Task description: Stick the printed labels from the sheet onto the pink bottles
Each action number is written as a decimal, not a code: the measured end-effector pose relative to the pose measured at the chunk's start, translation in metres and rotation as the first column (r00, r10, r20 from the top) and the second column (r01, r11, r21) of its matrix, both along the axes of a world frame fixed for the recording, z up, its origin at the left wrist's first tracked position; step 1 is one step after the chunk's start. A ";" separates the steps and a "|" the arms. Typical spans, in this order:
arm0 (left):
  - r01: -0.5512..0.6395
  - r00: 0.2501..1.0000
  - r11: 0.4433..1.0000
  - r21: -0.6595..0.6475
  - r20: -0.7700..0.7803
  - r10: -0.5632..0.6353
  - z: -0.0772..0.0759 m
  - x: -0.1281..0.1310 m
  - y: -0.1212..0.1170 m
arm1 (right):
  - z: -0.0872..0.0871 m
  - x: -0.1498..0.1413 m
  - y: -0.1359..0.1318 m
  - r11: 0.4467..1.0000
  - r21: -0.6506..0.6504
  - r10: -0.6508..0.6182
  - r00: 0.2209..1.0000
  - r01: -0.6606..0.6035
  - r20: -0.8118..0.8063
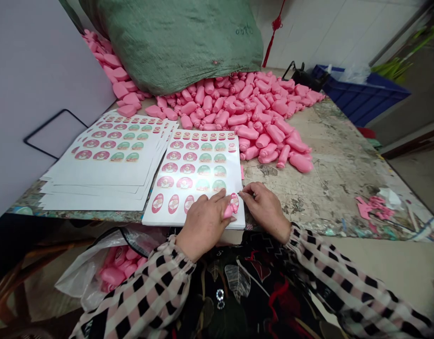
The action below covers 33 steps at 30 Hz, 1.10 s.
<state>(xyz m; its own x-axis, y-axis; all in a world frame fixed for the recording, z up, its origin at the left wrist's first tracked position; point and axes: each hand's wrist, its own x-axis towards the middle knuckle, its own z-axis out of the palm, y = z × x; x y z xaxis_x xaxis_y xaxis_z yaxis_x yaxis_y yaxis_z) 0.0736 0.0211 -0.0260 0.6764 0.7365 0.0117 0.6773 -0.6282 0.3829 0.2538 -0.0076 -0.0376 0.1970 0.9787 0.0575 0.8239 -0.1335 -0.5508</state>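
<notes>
A sheet of stickers (199,179) with rows of pink and green labels lies at the table's front edge, on top of more sheets. My left hand (204,217) rests on its lower right part, fingers closed around a small pink plastic bottle (227,213), mostly hidden by the hand. Just beside the bottle is a pink oval sticker (234,199) near the sheet's right edge. My right hand (268,207) touches that edge, thumb and forefinger pinched together by the oval sticker. Whatever is between those fingertips is too small to make out.
A heap of pink bottles (252,106) spreads behind the sheet, under a large green sack (181,42). More sticker sheets (100,176) are stacked at left. Pink scraps (375,207) lie at right. Below the table, a plastic bag (83,268) holds pink bottles. A blue crate (365,96) stands behind.
</notes>
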 end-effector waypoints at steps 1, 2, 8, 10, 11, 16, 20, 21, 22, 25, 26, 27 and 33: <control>0.009 1.000 1.000 -0.001 -0.006 -0.009 0.000 0.000 0.002 | 0.001 0.001 -0.001 1.000 -0.004 0.003 1.000 -0.003 0.009; 0.021 1.000 1.000 -0.003 -0.015 -0.021 0.000 0.000 0.004 | 0.002 0.002 -0.001 1.000 -0.012 0.011 1.000 -0.011 0.017; 0.062 0.993 0.997 -0.053 -0.094 -0.067 0.002 0.001 0.017 | 0.008 0.010 -0.002 0.991 -0.082 0.108 0.993 -0.103 0.047; 0.056 0.993 0.997 -0.059 -0.101 -0.062 0.003 0.002 0.018 | 0.010 0.012 0.000 0.984 -0.107 0.145 0.989 -0.140 0.040; 0.056 0.993 0.997 -0.059 -0.101 -0.062 0.004 0.003 0.018 | 0.011 0.013 0.001 0.979 -0.121 0.169 0.985 -0.164 0.031; 0.077 0.992 0.996 -0.038 -0.096 -0.080 0.004 0.003 0.016 | 0.013 0.019 0.004 0.955 -0.182 0.232 0.972 -0.236 -0.046; 0.075 0.993 0.997 -0.013 -0.094 -0.076 0.003 0.002 0.016 | 0.012 0.016 0.000 0.959 -0.189 0.202 0.977 -0.212 -0.074; 0.077 0.993 0.997 -0.006 -0.092 -0.077 0.002 0.002 0.016 | 0.012 0.014 -0.002 0.963 -0.180 0.192 0.980 -0.199 -0.060; 0.081 0.993 0.997 0.002 -0.089 -0.080 0.001 0.002 0.016 | 0.012 0.011 -0.005 0.968 -0.169 0.181 0.983 -0.185 -0.039; 0.089 0.993 0.996 0.018 -0.084 -0.087 -0.001 0.002 0.016 | 0.012 0.003 -0.016 0.983 -0.122 0.146 0.989 -0.141 0.032; 0.090 0.993 0.996 0.021 -0.083 -0.088 -0.001 0.002 0.016 | 0.012 0.001 -0.019 0.986 -0.105 0.135 0.990 -0.130 0.049; 0.092 0.992 0.995 0.023 -0.083 -0.090 -0.002 0.002 0.016 | 0.012 -0.001 -0.022 0.988 -0.090 0.129 0.990 -0.123 0.061; 0.076 0.993 0.997 0.026 -0.087 -0.074 -0.002 0.002 0.015 | 0.006 0.000 -0.023 0.993 -0.076 0.096 0.995 -0.096 0.000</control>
<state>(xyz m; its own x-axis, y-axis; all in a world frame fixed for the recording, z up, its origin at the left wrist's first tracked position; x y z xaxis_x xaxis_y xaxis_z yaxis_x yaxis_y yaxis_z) 0.0754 0.0358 -0.0277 0.7292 0.6837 -0.0279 0.6575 -0.6887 0.3057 0.2541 -0.0309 -0.0313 0.1017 0.9947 -0.0165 0.8371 -0.0945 -0.5388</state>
